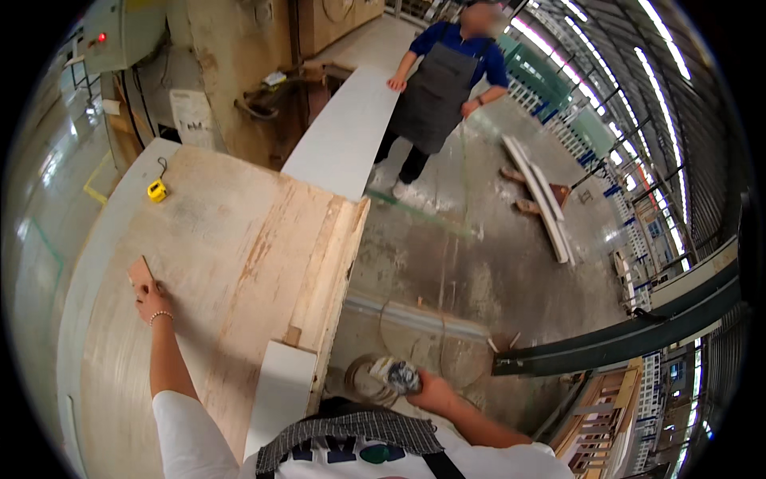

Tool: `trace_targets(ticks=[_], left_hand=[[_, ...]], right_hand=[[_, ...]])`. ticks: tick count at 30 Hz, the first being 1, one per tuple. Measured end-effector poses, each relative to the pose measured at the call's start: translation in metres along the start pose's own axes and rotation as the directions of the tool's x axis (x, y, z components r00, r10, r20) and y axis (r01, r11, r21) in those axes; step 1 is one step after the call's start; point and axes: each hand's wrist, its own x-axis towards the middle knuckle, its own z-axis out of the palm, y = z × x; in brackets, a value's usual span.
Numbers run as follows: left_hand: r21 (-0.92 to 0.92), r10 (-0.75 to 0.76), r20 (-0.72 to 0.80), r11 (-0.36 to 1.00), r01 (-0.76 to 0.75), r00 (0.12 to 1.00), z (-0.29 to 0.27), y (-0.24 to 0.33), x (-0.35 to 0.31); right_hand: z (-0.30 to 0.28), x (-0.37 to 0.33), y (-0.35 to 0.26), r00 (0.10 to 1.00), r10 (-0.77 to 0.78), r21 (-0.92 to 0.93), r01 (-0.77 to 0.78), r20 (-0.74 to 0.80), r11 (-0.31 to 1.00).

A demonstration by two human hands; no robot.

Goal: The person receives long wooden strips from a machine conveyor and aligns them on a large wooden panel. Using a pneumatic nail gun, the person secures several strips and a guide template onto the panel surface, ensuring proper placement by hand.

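Note:
My left hand (152, 304) is closed on the near end of a small flat reddish-brown rectangular piece (140, 271), against the top of the wooden worktable (199, 231). My right hand (436, 393) is off the table's right side, low in the picture. Its fingers are wrapped round a dusty handheld tool (402, 378) with a rounded dark-grey and whitish end; its exact kind is unclear. A yellow tape measure (157, 190) lies on the table beyond my left hand. Close to my body, a white panel (280, 383) lies along the table's right edge.
Across the table, a co-worker in a grey apron (435, 96) rests a hand on a long white board (343, 132). A machine column (231, 72) stands behind the table. White strips (538, 195) rest on low supports at the right. A dark green beam (622, 323) crosses the lower right.

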Motion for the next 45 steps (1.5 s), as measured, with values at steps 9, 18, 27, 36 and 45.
trace_targets(ticks=[9,18,27,36,45], left_hand=[[-0.908,0.311,-0.027,0.390,-0.153,0.950,0.054,-0.134,-0.174],[-0.434,0.530,-0.063,0.748,-0.501,0.846,0.049,-0.373,-0.509],[-0.172,0.105,-0.153,0.976,-0.131,0.983,0.115,-0.810,-0.708],[-0.370,-0.407,-0.352,0.888,0.274,0.843,0.196,-0.933,-0.826],[-0.494,-0.546,-0.521,0.819,0.290,0.656,0.214,-0.986,-0.835]], right_hand=[[-0.030,0.098,-0.033,0.922,-0.387,0.184,0.380,0.005,0.907],[0.036,0.052,-0.169,0.788,-0.590,-0.149,0.613,0.175,0.776],[0.371,-0.306,-0.283,0.374,-0.686,-0.062,0.899,0.624,0.434],[0.643,-0.661,-0.250,0.179,-0.479,-0.165,0.984,0.859,0.072],[0.691,-0.743,-0.260,0.148,-0.355,-0.164,0.986,0.923,-0.017]])
